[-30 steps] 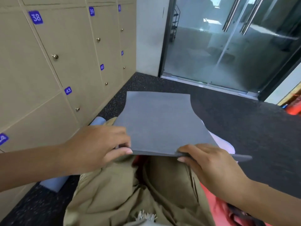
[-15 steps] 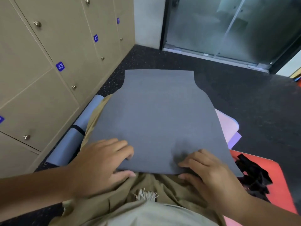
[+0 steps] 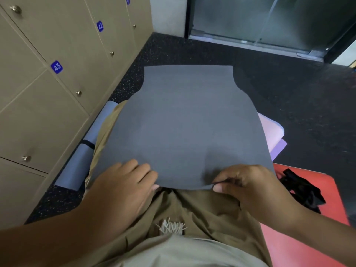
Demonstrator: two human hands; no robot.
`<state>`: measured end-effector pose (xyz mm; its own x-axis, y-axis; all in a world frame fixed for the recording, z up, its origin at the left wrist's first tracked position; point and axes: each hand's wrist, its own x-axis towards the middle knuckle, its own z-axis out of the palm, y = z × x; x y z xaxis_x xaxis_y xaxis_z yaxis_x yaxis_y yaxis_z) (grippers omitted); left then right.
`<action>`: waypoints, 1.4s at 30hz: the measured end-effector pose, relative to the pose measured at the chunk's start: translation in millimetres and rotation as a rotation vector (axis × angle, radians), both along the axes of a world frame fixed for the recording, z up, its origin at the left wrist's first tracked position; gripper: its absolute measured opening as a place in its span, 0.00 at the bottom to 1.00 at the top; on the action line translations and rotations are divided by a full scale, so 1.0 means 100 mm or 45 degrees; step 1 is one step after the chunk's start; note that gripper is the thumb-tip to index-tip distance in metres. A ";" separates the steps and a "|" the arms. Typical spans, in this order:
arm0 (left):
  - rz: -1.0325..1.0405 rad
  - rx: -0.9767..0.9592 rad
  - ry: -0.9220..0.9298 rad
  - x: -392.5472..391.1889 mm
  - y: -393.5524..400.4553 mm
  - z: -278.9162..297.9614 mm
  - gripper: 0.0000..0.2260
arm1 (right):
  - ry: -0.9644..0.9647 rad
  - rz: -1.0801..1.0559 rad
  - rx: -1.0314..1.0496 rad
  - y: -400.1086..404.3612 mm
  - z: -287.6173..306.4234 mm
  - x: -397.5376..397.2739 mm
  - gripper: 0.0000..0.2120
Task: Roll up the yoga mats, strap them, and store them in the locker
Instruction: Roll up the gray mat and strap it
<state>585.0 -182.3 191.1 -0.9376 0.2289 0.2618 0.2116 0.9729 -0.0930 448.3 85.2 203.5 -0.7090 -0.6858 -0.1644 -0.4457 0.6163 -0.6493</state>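
At the near edge of the grey foam mat (image 3: 185,128), the right hand (image 3: 248,185) is pinching it while the left hand (image 3: 123,185) is gripping alongside. A strapped blue roll (image 3: 82,157) is lying left, by the beige lockers (image 3: 38,112).

The right hand (image 3: 248,185) now pinches the grey mat's (image 3: 185,128) near edge, lifting it; a second ago the mat hung higher.

A plain dark grey yoga mat (image 3: 185,128) is seen. A rolled mat (image 3: 81,162) is coloured pale blue, banded by a black strap (image 3: 88,144). Lilac (image 3: 273,135) and red (image 3: 300,237) mats are shown. The lockers (image 3: 57,105) are coloured beige, with blue number tags (image 3: 56,66). The floor (image 3: 300,97) is black, speckled.
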 end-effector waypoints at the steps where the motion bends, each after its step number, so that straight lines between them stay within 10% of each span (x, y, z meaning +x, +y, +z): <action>1: 0.032 -0.019 0.026 -0.03 0.01 0.01 0.15 | -0.032 -0.035 -0.016 -0.01 0.00 -0.01 0.04; 11: 0.145 0.145 -0.009 -0.24 -0.11 -0.09 0.19 | 0.381 -0.055 -0.005 -0.08 -0.09 0.01 0.06; 20: -0.032 0.861 -0.561 -0.57 -0.48 -0.10 0.07 | -0.073 0.137 -0.341 0.02 -0.29 -0.36 0.07; 42: -0.355 0.840 -0.498 -0.76 -0.65 -0.19 0.11 | 0.637 0.807 -0.471 -0.18 -0.44 -0.79 0.10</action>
<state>508.7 -247.6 172.2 -0.9206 0.3801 0.0899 0.3523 0.7085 0.6115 369.2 67.1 160.0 -0.1073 -0.9216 0.3729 -0.9168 -0.0533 -0.3957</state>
